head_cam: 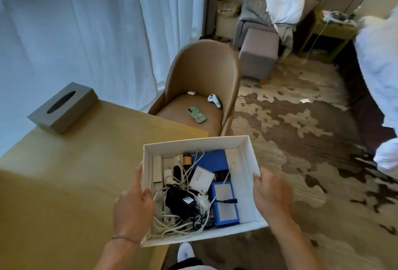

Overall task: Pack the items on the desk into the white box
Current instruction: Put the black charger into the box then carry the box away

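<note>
I hold the white box [247, 157] in the air past the desk's right edge, over the carpet. My left hand [132, 205] grips its left wall, thumb over the rim. My right hand [272, 194] grips its right wall the same way. Inside lie a tangle of white cables [172, 224], a black power adapter [182, 202], a blue box [225, 203], a small white charger box [201, 178] and several other small items.
The wooden desk [75, 173] at left carries a grey tissue box [62, 107]. A tan chair [202, 89] ahead holds a green phone [197, 114], a white controller [214, 100] and a small white case [191, 92]. Patterned carpet, a grey ottoman [258, 52] and a bed lie to the right.
</note>
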`<action>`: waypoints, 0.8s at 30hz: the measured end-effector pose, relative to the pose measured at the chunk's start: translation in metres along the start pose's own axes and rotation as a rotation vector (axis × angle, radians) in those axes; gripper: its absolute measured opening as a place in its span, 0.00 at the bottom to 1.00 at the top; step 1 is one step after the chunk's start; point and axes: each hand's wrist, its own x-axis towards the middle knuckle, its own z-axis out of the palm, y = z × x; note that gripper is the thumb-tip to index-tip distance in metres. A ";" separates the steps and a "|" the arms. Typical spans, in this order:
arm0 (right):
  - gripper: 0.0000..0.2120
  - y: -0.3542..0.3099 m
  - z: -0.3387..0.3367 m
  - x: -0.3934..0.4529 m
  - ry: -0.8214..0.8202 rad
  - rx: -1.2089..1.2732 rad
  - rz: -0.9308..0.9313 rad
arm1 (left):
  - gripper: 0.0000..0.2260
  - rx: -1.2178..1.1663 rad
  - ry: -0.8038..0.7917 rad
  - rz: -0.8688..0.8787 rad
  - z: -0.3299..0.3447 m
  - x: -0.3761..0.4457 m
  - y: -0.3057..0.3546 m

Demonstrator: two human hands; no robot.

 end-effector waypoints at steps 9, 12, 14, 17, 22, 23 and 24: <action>0.19 0.151 -0.067 -0.069 0.104 0.045 0.353 | 0.33 0.037 -0.169 0.261 0.088 -0.060 0.105; 0.22 0.204 -0.096 -0.100 0.137 0.026 0.453 | 0.34 0.101 -0.196 0.377 0.122 -0.094 0.139; 0.23 0.241 -0.114 -0.125 0.173 0.023 0.520 | 0.34 0.110 -0.226 0.455 0.145 -0.123 0.161; 0.20 0.298 -0.138 -0.166 0.208 0.034 0.632 | 0.34 0.104 -0.260 0.535 0.179 -0.169 0.194; 0.14 0.377 -0.170 -0.239 0.279 0.020 0.792 | 0.31 0.102 -0.365 0.677 0.228 -0.242 0.239; 0.13 0.391 -0.175 -0.253 0.298 0.012 0.830 | 0.31 0.102 -0.382 0.709 0.236 -0.256 0.248; 0.14 0.403 -0.180 -0.266 0.315 0.006 0.869 | 0.31 0.101 -0.400 0.741 0.244 -0.270 0.256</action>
